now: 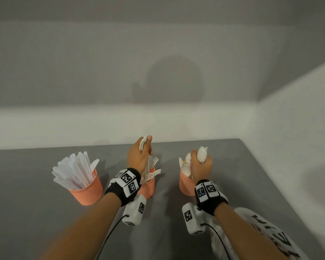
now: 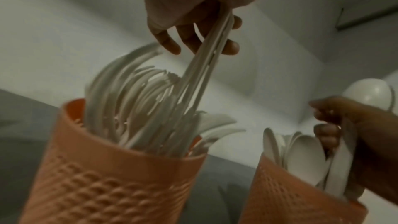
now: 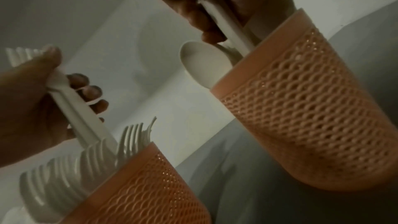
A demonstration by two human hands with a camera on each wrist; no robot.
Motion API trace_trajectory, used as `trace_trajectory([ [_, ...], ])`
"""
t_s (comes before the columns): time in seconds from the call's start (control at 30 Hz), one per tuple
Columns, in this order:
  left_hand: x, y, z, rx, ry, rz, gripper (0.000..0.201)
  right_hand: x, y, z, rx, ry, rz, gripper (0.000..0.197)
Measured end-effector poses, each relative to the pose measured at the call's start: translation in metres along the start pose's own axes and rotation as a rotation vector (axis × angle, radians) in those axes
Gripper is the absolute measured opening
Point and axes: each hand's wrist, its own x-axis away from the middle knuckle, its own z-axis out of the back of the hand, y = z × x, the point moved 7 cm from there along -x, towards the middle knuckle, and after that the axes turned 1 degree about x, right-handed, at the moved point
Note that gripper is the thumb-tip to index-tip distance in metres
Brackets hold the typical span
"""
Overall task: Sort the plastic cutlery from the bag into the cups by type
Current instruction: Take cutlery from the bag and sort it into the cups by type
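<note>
Three orange mesh cups stand in a row on the grey table. The left cup [image 1: 86,190] holds white knives. My left hand [image 1: 139,156] grips a bundle of white forks [image 2: 206,57] by the handles, and their lower ends reach down into the middle cup [image 2: 107,168], which is full of forks. My right hand [image 1: 202,166] grips several white spoons [image 1: 202,153], bowls up, over the right cup [image 3: 301,100] of spoons; their handles [image 3: 226,23] dip inside it. My left wrist partly hides the middle cup [image 1: 148,188] in the head view.
A white plastic bag [image 1: 251,231] with black print lies under my right forearm near the table's front right. White walls close off the table [image 1: 233,166] at the back and on the right. Bare grey tabletop lies in front of the cups.
</note>
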Motion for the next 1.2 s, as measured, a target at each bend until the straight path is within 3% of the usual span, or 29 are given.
trace_trajectory([
  [0.07,0.003,-0.007,-0.001,-0.099,-0.016,-0.012,0.044,0.002,-0.002,-0.001,0.037,-0.028,0.06,0.018],
  [0.17,0.004,-0.02,-0.001,-0.203,0.001,-0.026,0.029,0.004,-0.01,-0.005,0.131,-0.073,0.215,0.032],
  [0.27,0.006,-0.03,-0.001,-0.264,0.031,-0.025,0.021,0.01,-0.022,-0.011,0.324,-0.131,0.42,0.027],
  [0.4,0.017,-0.021,-0.006,-0.389,-0.006,-0.09,0.041,0.013,-0.029,-0.018,0.596,-0.211,0.547,0.035],
  [0.47,0.021,-0.015,-0.009,-0.481,-0.043,-0.149,0.055,0.012,-0.026,-0.023,0.837,-0.228,0.58,0.055],
  [0.53,0.024,-0.013,-0.015,-0.592,-0.105,-0.202,0.058,0.011,-0.02,-0.026,1.037,-0.262,0.547,0.067],
  [0.67,0.037,-0.022,-0.03,-0.826,-0.252,-0.253,0.057,0.009,-0.003,-0.025,1.216,-0.422,0.389,0.056],
  [0.77,0.039,-0.03,-0.032,-0.912,-0.327,-0.176,0.067,0.009,-0.003,-0.024,1.236,-0.532,0.288,0.057],
  [0.83,0.037,-0.031,-0.03,-0.961,-0.323,-0.098,0.058,0.01,-0.011,-0.019,1.197,-0.569,0.219,0.059],
  [0.93,0.042,-0.008,-0.036,-0.872,-0.281,-0.145,0.065,0.007,-0.034,-0.003,1.064,-0.538,0.173,0.059],
  [1.03,0.06,0.033,-0.064,-0.56,-0.301,-0.244,0.065,0.001,-0.061,0.033,0.878,-0.505,0.152,0.044],
  [1.1,0.078,0.055,-0.091,-0.363,-0.371,-0.263,0.055,0.003,-0.073,0.066,0.904,-0.49,0.16,0.024],
  [1.2,0.109,0.073,-0.131,-0.191,-0.471,-0.275,0.028,0.013,-0.071,0.116,0.951,-0.454,0.117,0.03],
])
